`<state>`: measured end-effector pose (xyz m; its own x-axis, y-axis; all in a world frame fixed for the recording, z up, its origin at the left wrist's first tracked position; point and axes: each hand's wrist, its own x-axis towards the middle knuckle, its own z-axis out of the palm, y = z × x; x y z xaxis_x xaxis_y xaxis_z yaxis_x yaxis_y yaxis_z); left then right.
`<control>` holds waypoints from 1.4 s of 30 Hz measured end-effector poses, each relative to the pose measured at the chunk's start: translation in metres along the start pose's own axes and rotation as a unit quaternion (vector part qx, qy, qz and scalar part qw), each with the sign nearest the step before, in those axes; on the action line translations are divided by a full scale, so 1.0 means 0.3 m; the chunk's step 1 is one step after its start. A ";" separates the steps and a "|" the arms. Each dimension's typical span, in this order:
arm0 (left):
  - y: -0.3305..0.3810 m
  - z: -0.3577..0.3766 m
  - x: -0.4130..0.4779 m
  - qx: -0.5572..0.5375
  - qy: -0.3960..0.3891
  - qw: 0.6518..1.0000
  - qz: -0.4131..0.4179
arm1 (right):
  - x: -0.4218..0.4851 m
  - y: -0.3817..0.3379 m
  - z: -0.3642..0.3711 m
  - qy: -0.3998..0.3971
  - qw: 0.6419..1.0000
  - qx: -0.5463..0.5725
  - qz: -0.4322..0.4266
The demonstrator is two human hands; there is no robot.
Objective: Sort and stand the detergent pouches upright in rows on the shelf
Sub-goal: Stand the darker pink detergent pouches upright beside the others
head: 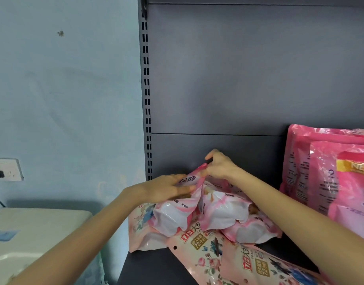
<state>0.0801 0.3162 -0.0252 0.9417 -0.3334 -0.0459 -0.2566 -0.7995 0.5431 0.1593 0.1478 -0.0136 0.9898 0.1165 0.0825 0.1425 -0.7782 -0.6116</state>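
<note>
Dark grey shelf carrying all pouches. Pink-and-white pouch sitting half-raised at left of heap, white base facing forward, top corner being pinched by right hand, left hand lying flat on its side. Second pink-and-white pouch slumping, touching first. Third pink-and-white pouch lying low at heap's right. Pale floral pouches lying flat under and before heap. Hot-pink pouches standing upright, overlapping, at right.

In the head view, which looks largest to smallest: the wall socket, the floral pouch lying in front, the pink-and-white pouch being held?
1. floral pouch, though nearest the camera.
2. pink-and-white pouch.
3. wall socket, clearly smallest.
</note>
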 end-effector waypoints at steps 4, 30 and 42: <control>-0.007 0.010 0.021 -0.045 0.011 0.999 -0.008 | -0.007 -0.001 0.019 0.030 0.995 0.096 -0.002; -0.113 0.005 0.071 -0.506 0.090 0.857 -0.050 | -0.164 -0.046 -0.061 0.032 0.897 0.438 -0.050; -0.036 -0.077 0.018 -0.541 0.167 0.824 0.036 | -0.237 -0.083 -0.136 0.063 0.868 0.482 -0.096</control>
<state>0.0931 0.3346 -0.0119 0.9861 -0.0603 0.1547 -0.1409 0.1892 0.9718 0.0857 0.1337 0.0279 0.9502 0.0703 0.3035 0.2924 0.1344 -0.9468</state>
